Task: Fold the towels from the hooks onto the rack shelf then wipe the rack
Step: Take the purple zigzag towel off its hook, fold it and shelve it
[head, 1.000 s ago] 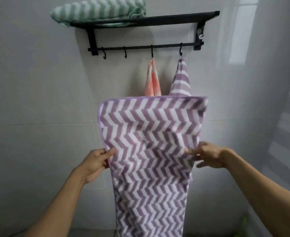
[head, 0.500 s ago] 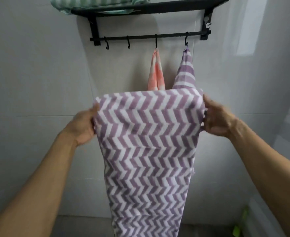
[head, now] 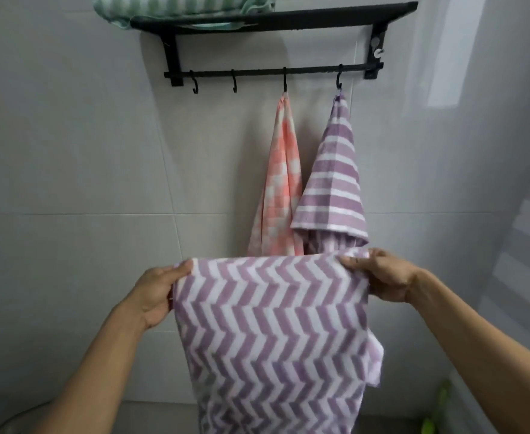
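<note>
A purple and white chevron towel [head: 273, 333] hangs in front of me, spread flat. My left hand [head: 155, 296] grips its upper left corner and my right hand [head: 382, 277] grips its upper right corner. Above on the wall is a black rack [head: 288, 18] with a rail of hooks [head: 266, 72]. A folded green striped towel [head: 179, 4] lies on the left of the rack shelf. An orange checked towel [head: 280, 183] hangs from the third hook. A purple striped towel [head: 335, 183] hangs from the fourth hook. The two left hooks are bare.
Grey tiled wall [head: 69, 183] lies behind everything. A glossy panel [head: 523, 214] runs down the right side. Something green [head: 435, 411] sits low at the bottom right. A grey ledge shows along the bottom edge.
Both hands slid up from the towel's sides to its top corners, then lowered the top edge. More of the two hanging towels now shows above it.
</note>
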